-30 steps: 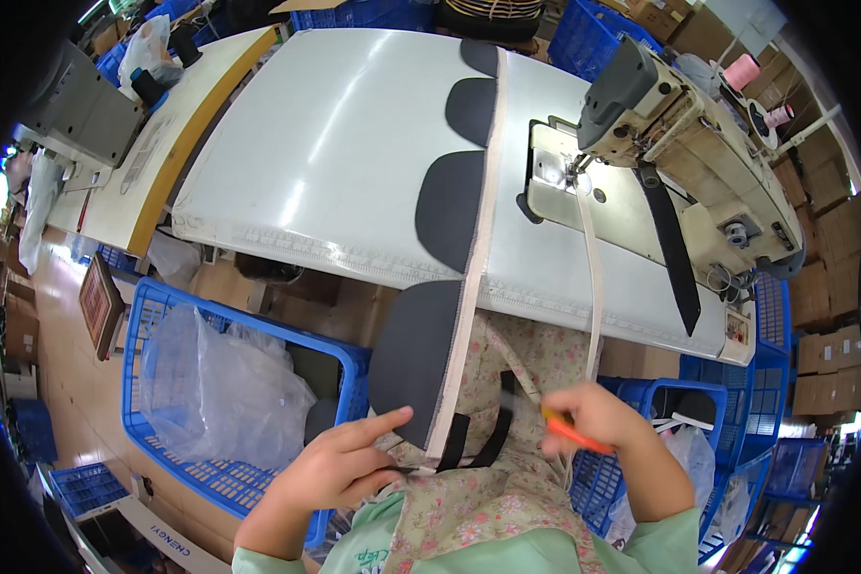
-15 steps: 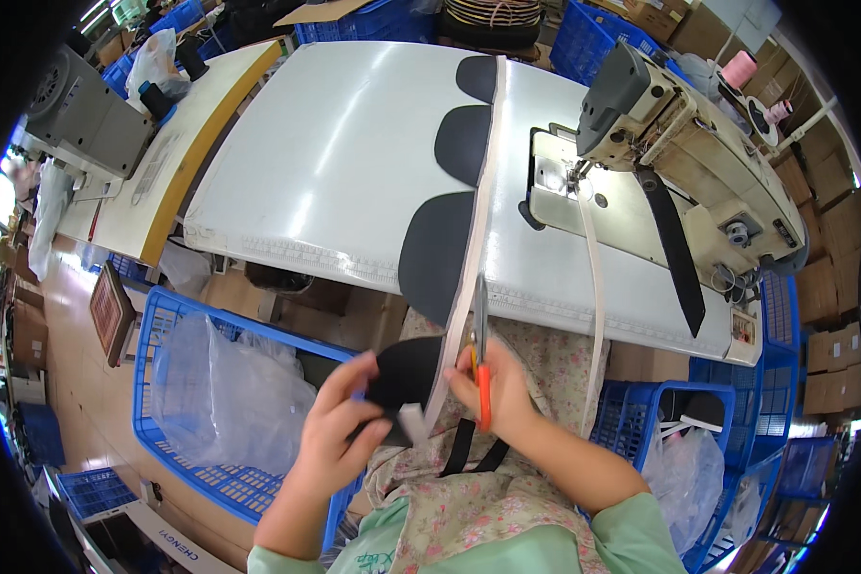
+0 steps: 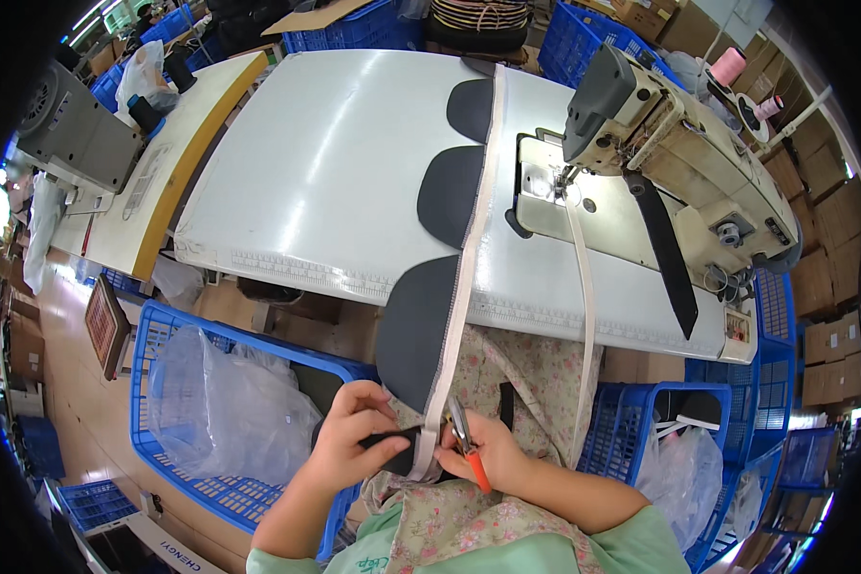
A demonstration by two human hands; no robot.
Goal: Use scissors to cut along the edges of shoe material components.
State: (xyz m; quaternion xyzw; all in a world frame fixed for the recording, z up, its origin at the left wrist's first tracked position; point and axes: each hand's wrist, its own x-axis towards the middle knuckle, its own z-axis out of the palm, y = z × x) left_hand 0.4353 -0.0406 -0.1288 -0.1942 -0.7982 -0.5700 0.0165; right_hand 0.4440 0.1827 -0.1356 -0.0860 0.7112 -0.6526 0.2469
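A long pale tape [image 3: 470,258] runs over the sewing table toward me, with several dark rounded fabric pieces [image 3: 419,330] joined along its left edge. My left hand [image 3: 349,440] pinches a black piece [image 3: 399,457] at the near end of the tape, above my lap. Close beside it, my right hand [image 3: 496,457] is closed around scissors [image 3: 475,467] with orange handles. Their metal blades point up beside the tape, and the right fingertips are next to the tape's near end. Whether those fingers also grip the tape, I cannot tell.
A sewing machine [image 3: 674,158] stands on the white table [image 3: 306,163] at right, with another pale strip [image 3: 582,277] hanging from its needle area. Blue baskets [image 3: 210,478] [image 3: 612,430] flank me, holding clear plastic bags. A second table [image 3: 177,163] stands at left.
The row of dark pieces has slid toward me across the table. My left hand has moved slightly lower, and my right hand with the scissors has also come down, closer to my body.
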